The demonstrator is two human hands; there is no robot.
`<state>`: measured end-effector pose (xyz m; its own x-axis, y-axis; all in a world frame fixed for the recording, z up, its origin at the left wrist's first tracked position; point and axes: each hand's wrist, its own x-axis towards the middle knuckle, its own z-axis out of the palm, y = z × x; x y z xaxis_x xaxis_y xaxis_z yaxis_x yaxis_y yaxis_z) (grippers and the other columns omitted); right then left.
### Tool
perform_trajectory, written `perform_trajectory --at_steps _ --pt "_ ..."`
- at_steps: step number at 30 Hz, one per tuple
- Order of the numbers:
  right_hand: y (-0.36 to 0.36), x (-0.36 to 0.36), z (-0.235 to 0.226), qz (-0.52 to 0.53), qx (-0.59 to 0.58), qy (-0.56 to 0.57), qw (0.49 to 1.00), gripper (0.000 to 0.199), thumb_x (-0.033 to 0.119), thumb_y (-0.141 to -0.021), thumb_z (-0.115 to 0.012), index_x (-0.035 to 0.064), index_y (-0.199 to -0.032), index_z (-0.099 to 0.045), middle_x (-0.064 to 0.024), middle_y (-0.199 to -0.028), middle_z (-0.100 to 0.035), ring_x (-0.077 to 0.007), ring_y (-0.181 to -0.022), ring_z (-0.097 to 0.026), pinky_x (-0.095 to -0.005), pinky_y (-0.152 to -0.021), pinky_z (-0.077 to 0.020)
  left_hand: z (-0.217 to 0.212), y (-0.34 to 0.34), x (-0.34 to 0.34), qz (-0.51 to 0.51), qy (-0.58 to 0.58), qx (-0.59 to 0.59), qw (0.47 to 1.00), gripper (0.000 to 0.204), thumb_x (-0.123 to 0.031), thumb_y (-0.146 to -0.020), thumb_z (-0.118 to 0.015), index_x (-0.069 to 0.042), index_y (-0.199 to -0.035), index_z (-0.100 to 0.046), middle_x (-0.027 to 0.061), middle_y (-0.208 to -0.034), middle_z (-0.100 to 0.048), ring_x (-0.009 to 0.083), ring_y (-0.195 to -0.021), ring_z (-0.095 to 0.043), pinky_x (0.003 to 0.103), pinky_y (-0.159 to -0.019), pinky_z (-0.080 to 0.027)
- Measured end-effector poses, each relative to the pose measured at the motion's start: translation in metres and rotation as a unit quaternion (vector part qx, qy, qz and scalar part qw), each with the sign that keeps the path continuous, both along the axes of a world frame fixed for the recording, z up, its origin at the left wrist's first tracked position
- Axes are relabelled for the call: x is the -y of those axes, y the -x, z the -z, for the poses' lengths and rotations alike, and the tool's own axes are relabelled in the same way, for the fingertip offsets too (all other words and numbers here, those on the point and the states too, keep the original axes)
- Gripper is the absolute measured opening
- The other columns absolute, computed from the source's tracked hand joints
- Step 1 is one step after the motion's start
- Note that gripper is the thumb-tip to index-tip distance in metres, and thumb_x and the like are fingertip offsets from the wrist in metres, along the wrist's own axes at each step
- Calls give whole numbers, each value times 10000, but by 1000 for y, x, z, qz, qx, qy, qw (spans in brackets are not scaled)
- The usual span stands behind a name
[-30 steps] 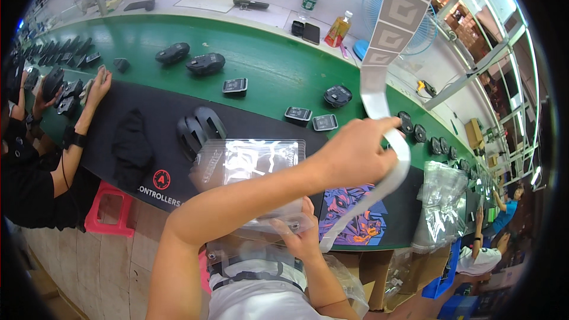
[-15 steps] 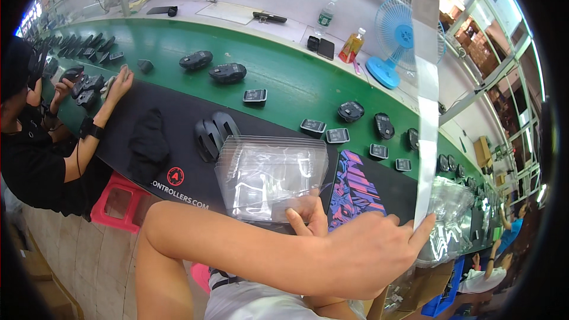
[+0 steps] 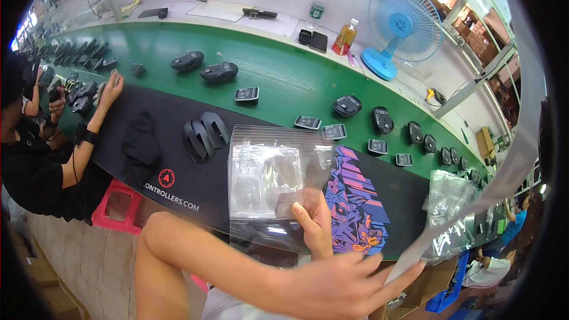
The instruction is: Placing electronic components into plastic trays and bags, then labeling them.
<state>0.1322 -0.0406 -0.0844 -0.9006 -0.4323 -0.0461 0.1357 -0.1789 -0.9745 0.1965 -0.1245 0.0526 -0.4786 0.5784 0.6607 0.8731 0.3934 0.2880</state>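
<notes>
My left hand (image 3: 347, 284) reaches across low in front of me and pinches the lower end of a long pale strip (image 3: 504, 166), which runs up along the right edge of view. My right hand (image 3: 314, 219) holds the near edge of a stack of clear plastic bags (image 3: 267, 169), thumb on top. The bags lie on a black desk mat (image 3: 178, 184) with a purple printed patch (image 3: 355, 201).
A green conveyor belt (image 3: 284, 83) carries black computer mice (image 3: 219, 72) and small black parts. Black mouse shells (image 3: 204, 133) lie on the mat. More clear bags (image 3: 450, 201) are piled at right. A person in black (image 3: 35, 160) works at left. A blue fan (image 3: 403, 26) stands beyond the belt.
My left hand has pulled the strip down from above the belt to low in front of me. My right hand keeps hold of the bags.
</notes>
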Motion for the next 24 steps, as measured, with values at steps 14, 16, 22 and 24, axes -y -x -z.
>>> perform_trajectory --at_steps 14,16,22,24 --pt "-27 1 30 8 -191 -221 956 437 214 -864 -738 -28 -1198 -594 -229 -1152 -652 -380 -1102 -604 -436 -997 -440 87 196 60 -180 -186 35 965 897 27 -649 -514 -63 -1525 -343 170 -1223 -668 385 -829 -672 422 -744 -554" --pt "-25 -4 39 8 -276 -234 932 502 141 -877 -712 -68 -1290 -516 -171 -1121 -649 -220 -965 -669 -317 -866 -520 89 193 66 -168 -186 41 967 888 25 -656 -501 -53 -1525 -335 161 -1346 -607 388 -910 -675 421 -788 -555" --pt "-28 -13 33 23 -309 -249 918 593 116 -857 -712 -68 -1364 -466 -183 -1193 -632 -255 -1065 -644 -338 -956 -482 88 185 51 -114 -146 29 982 918 17 -628 -518 -46 -1526 -338 193 -1343 -598 373 -828 -677 413 -748 -551" --pt "-28 -16 21 -1 -248 -198 948 641 107 -854 -706 -65 -1406 -430 -192 -1253 -616 -274 -1099 -643 -341 -1007 -458 93 184 54 -123 -140 17 982 922 0 -623 -532 -36 -1525 -345 210 -1079 -682 356 -701 -647 418 -677 -532"
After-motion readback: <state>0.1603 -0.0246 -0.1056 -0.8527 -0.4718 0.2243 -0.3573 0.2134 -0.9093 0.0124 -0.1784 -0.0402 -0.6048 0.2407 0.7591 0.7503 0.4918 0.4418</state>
